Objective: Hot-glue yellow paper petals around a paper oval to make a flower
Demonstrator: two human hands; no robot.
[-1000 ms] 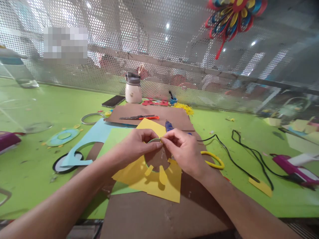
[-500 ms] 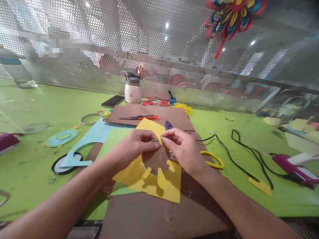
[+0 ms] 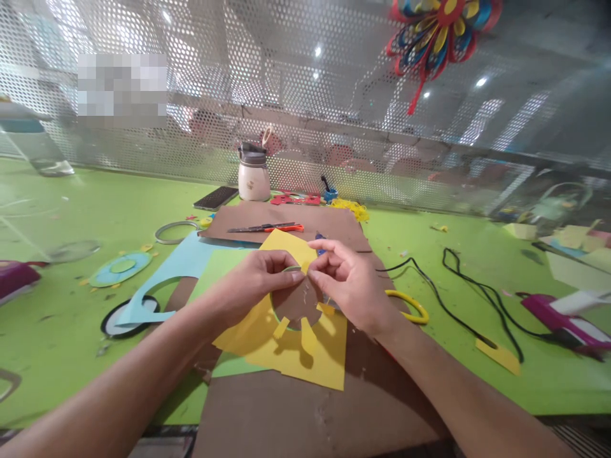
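My left hand (image 3: 260, 277) pinches the upper left edge of a round brown cardboard disc (image 3: 294, 302) between thumb and fingers. Green shows along the disc's rim, and several yellow paper strips (image 3: 308, 337) stick out from its lower edge. Another small yellow strip (image 3: 305, 264) stands at the top edge, between the two hands. My right hand (image 3: 348, 283) is beside that strip, its index finger raised and its thumb close to the disc's edge. Below the disc lie a yellow paper sheet (image 3: 329, 366) and a green sheet (image 3: 238, 364).
Brown cardboard (image 3: 267, 413) covers the table's middle. On it lie a box cutter (image 3: 265, 228) and, partly hidden, a blue tool (image 3: 321, 238). Yellow-handled scissors (image 3: 415, 307), a black cord (image 3: 429, 296), cut blue paper (image 3: 167, 261), a roll of tape (image 3: 128, 317) and a bottle (image 3: 253, 180) surround it.
My right index finger has lifted away from the thumb, parting the earlier pinch at the yellow strip. My left hand keeps its hold on the disc, and the view has shifted slightly.
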